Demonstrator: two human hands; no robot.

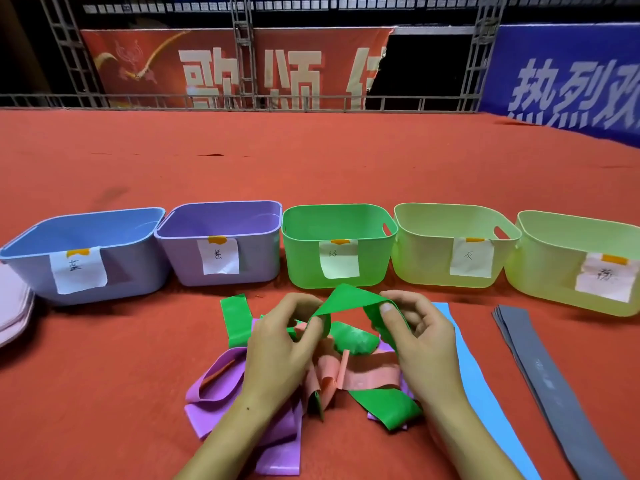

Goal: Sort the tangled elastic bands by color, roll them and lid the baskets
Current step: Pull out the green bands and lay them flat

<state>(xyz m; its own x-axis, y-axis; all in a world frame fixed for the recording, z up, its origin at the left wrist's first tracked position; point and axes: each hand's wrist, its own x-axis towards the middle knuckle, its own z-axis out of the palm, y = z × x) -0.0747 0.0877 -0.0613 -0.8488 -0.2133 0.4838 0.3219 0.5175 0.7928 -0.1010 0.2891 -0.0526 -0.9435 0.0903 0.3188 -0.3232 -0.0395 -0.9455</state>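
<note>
A tangle of elastic bands lies on the red carpet in front of me: purple bands (239, 410), pink bands (367, 375) and green bands (384, 407). My left hand (277, 351) and my right hand (422, 344) both pinch one green band (346, 299), lifted as a folded loop above the pile. Behind stand five open labelled baskets in a row: blue (34, 268), purple (256, 258), green (301, 265), and two yellow-green ones (422, 258) (540, 271).
A blue band (485, 393) lies flat to the right of the pile. Grey bands (547, 379) are stacked further right. Pink lids (14, 306) are piled at the left edge. Banners and a metal rail stand beyond the carpet.
</note>
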